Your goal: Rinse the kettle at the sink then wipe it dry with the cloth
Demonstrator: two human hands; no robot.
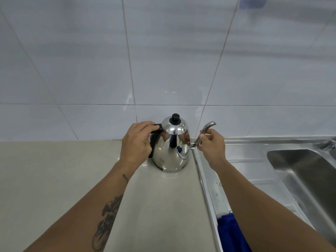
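A shiny steel kettle with a black lid knob and a thin gooseneck spout stands upright on the beige counter, close to the tiled wall. My left hand is wrapped around its black handle on the left side. My right hand pinches the curved spout on the right. A blue cloth lies on the steel drainboard near the bottom edge, partly hidden under my right forearm. The sink basin is at the right.
The steel drainboard runs between counter and basin, with a raised rim along the counter edge. Part of the tap shows at the far right. White wall tiles rise directly behind the kettle.
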